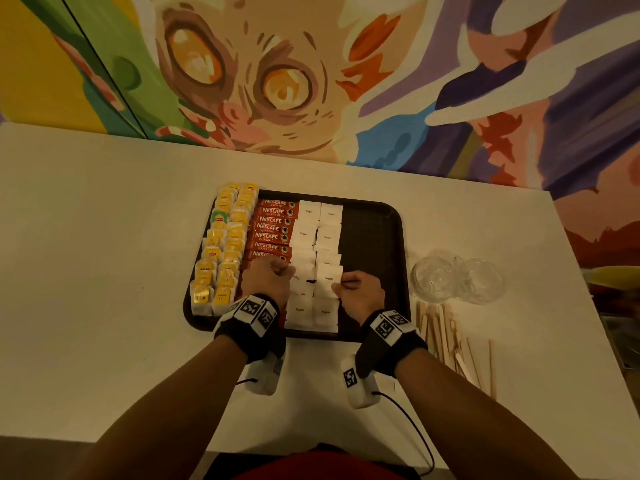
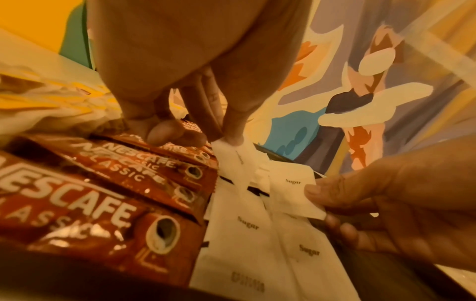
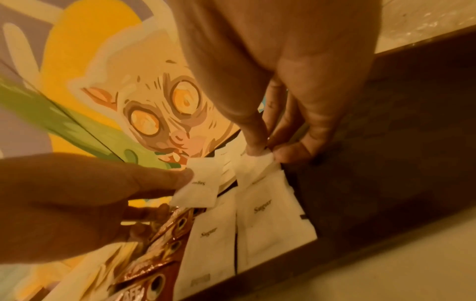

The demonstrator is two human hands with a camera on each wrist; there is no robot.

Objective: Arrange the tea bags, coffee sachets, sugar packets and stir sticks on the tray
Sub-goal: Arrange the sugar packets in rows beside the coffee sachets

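Head view: the tray holds two columns of tea bags, one column of at least seven coffee sachets, and two columns of sugar packets. The left hand and right hand each pinch one packet mid-column. The stir sticks, too bunched to count, lie on the table right of the tray, long axes pointing away from the person, nearer the right hand.

Left wrist view: left fingertips pinch a packet corner.

Right wrist view: right fingertips pinch another packet's far edge.
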